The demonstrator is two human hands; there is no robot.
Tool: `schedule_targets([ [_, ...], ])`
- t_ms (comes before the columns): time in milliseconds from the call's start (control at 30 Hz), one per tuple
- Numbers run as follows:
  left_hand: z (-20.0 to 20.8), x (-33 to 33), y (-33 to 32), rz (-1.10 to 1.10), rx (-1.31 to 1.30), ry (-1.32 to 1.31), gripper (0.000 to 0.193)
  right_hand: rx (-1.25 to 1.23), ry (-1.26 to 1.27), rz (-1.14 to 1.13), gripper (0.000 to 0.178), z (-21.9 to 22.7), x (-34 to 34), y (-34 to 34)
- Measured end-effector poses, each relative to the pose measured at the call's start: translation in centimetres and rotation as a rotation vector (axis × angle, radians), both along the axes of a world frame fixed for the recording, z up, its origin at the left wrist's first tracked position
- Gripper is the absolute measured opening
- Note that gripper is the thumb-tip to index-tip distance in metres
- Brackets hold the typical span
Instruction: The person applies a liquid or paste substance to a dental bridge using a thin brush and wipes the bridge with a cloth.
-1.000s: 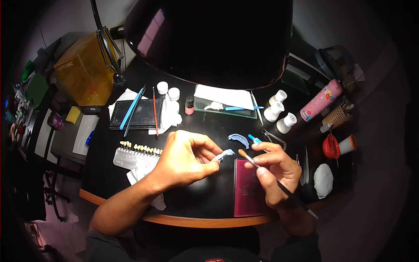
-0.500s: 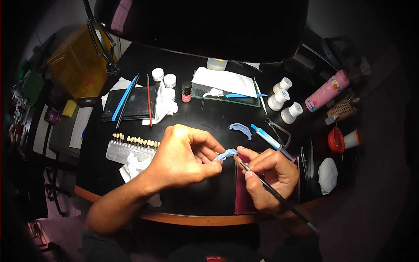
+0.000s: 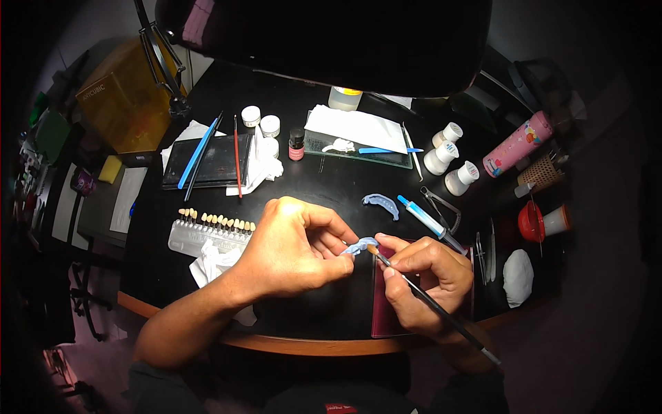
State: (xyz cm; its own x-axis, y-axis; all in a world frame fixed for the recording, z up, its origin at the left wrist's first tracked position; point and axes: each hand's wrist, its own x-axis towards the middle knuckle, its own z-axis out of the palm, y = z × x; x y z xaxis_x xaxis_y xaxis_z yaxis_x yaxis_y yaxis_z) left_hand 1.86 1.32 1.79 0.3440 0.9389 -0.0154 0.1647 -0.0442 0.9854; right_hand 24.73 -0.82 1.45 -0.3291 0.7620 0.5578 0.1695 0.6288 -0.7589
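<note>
Pinched between the thumb and fingers of my left hand (image 3: 293,245) is a small pale-blue curved dental mould (image 3: 360,245), held up above the black table. My right hand (image 3: 434,279) grips a brush (image 3: 441,312) like a pen, its dark handle slanting down to the right. The brown bristle tip touches or almost touches the right end of the mould; the exact contact is too small to tell. Beyond the hands, a second blue curved mould (image 3: 381,205) lies on the table beside a blue-and-clear syringe (image 3: 424,217).
A tooth shade guide (image 3: 207,237) and crumpled tissue (image 3: 214,262) lie left of my hands. Farther back are a black palette (image 3: 214,160) with brushes, a small dark bottle (image 3: 296,145) and a glass slab (image 3: 324,148). White-capped jars (image 3: 460,178) stand right; a lamp (image 3: 331,41) hangs overhead.
The brush tip has shifted slightly along the mould, and the mould appears a little tilted. Both hands otherwise stay in nearly the same place, with the same grips.
</note>
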Motion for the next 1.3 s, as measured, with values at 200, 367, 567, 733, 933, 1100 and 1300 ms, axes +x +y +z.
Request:
schedule_targets([
  [200, 0.1, 0.0, 0.0, 0.005, -0.019, -0.017, 0.022, 0.046, -0.086, 0.078, 0.010, 0.2, 0.8, 0.3],
  [367, 0.5, -0.1, 0.1, -0.008, -0.062, -0.007, 0.022, -0.001, -0.008, 0.027, 0.010, -0.3, 0.3, 0.2],
  [567, 0.1, -0.2, 0.1, -0.047, -0.046, -0.017, 0.030, -0.007, -0.008, -0.004, 0.009, -0.6, 0.1, 0.2],
  [733, 0.4, -0.1, 0.1, -0.014, -0.036, -0.024, 0.030, 0.062, -0.090, 0.055, 0.010, 0.1, 0.1, 0.3],
  [933, 0.1, -0.2, 0.2, -0.056, 0.006, 0.010, 0.036, 0.013, -0.019, -0.009, 0.009, -0.5, 0.0, 0.1],
  [1100, -0.1, -0.3, 0.3, -0.059, -0.049, -0.038, 0.038, 0.024, -0.081, 0.090, 0.009, -0.2, 0.9, 0.2],
  [1300, 0.2, -0.4, 0.3, -0.064, -0.118, -0.065, 0.037, 0.014, -0.037, 0.014, 0.010, -0.2, 0.0, 0.1],
])
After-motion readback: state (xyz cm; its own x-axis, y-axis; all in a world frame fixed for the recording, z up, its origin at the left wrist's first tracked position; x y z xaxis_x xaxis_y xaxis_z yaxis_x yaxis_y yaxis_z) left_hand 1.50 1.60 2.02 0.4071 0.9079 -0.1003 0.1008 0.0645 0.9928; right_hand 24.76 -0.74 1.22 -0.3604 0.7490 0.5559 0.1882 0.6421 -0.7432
